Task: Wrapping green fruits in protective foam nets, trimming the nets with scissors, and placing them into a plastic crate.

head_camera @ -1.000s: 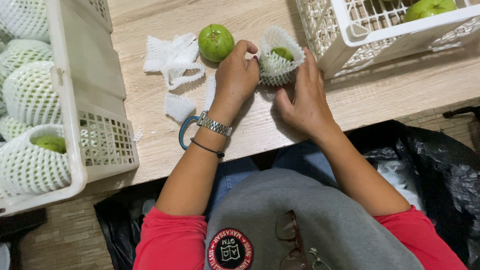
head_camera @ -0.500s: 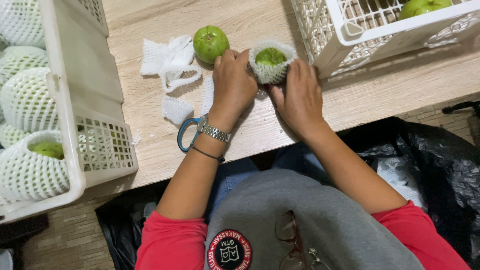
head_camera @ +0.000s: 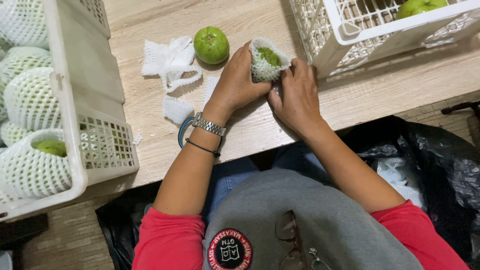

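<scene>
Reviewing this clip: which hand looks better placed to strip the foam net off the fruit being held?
Probably the right hand. Its fingers sit at the side of the foam net, free to pull, while the left hand wraps the netted fruit and steadies it over the table.

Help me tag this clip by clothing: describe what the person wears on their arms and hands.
Both hands are bare, no gloves. The left hand has a silver metal watch at the wrist, with a thin black cord bracelet just behind it. The right hand wears nothing. Red sleeves are pushed up above the elbows.
</scene>
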